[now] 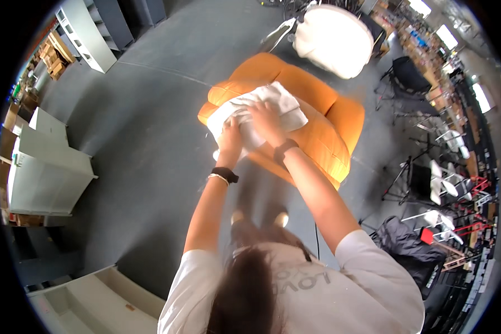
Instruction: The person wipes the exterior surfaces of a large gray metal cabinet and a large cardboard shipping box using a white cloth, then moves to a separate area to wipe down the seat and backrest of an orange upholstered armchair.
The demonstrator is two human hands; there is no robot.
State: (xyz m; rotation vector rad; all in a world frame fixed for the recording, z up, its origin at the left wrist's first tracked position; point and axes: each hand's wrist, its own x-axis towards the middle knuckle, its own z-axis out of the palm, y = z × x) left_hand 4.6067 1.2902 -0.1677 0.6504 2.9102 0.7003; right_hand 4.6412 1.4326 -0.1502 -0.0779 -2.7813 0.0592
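Observation:
A rumpled white cloth (290, 109) lies over the seat of an orange upholstered armchair (267, 69), covering its left part. My left hand (230, 137) holds the cloth near its lower left edge, the fingers bent into the fabric. On top of the cloth, to the right, rests my right hand (268, 121), its fingers bent and slightly apart. Whether those fingers grip the fabric or only press on it is unclear. Part of the cloth hangs past the front of the seat below my left hand.
Beyond the armchair stands a white rounded padded seat (334, 39). Folding chairs (409, 75) and a black bag (405, 238) line the right side. White cabinets (50, 171) stand left, with an open white cabinet (108, 300) at lower left. A thin cable (317, 242) runs near my legs.

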